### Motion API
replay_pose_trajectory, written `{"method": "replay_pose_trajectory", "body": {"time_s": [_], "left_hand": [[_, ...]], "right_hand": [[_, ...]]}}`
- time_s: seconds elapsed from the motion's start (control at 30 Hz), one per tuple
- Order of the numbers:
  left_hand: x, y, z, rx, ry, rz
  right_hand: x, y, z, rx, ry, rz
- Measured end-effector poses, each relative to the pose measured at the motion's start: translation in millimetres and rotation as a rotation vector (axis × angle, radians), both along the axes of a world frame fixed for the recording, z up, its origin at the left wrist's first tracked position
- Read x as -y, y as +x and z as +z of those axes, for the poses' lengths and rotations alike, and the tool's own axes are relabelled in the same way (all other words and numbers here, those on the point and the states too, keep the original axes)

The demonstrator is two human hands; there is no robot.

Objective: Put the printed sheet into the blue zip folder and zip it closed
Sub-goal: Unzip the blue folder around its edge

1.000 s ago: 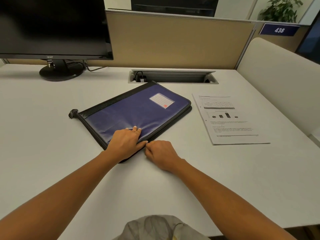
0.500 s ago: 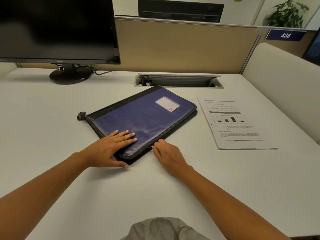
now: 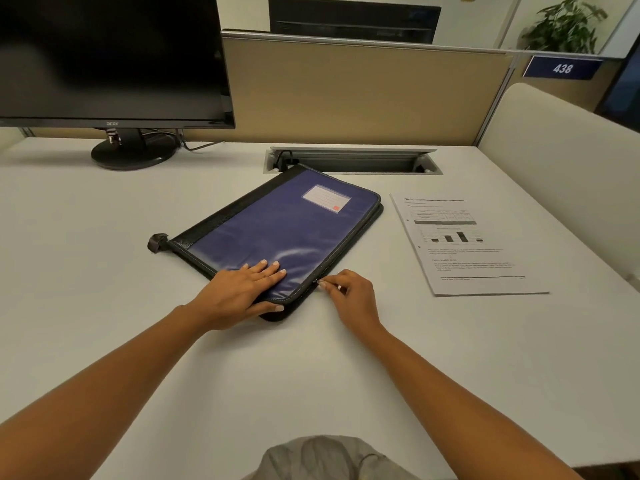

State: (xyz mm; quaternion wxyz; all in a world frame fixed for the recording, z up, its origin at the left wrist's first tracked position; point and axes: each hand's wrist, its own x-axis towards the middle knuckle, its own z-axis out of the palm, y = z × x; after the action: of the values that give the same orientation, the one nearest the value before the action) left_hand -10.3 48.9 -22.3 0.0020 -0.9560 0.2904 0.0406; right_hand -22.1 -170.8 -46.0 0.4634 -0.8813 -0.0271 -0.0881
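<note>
Two bare forearms show, the left forearm (image 3: 114, 375) at 8 o'clock and the right forearm (image 3: 450, 386) at 5 o'clock, both uncovered right to the frame's edge. The left hand (image 3: 239, 292) and right hand (image 3: 353, 297) have pale, rounded nails (image 3: 279, 308) reaching just past the fingertips. At 6 o'clock is a rumpled grey-beige garment (image 3: 325, 459), its cloth creased in soft folds.
</note>
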Motion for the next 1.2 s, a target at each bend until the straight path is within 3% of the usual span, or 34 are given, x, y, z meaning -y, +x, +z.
{"method": "replay_pose_trajectory", "body": {"time_s": [0.23, 0.83, 1.03, 1.2], "left_hand": [[17, 4, 5, 0.035, 0.004, 0.023], [11, 2, 8, -0.008, -0.097, 0.072], [7, -3, 1, -0.003, -0.053, 0.093], [34, -12, -5, 0.060, 0.009, 0.279]], "right_hand": [[8, 5, -2, 0.005, 0.116, -0.039], [10, 7, -1, 0.029, 0.180, 0.057], [7, 6, -2, -0.003, 0.145, 0.069], [4, 5, -6, 0.004, 0.012, 0.054]]}}
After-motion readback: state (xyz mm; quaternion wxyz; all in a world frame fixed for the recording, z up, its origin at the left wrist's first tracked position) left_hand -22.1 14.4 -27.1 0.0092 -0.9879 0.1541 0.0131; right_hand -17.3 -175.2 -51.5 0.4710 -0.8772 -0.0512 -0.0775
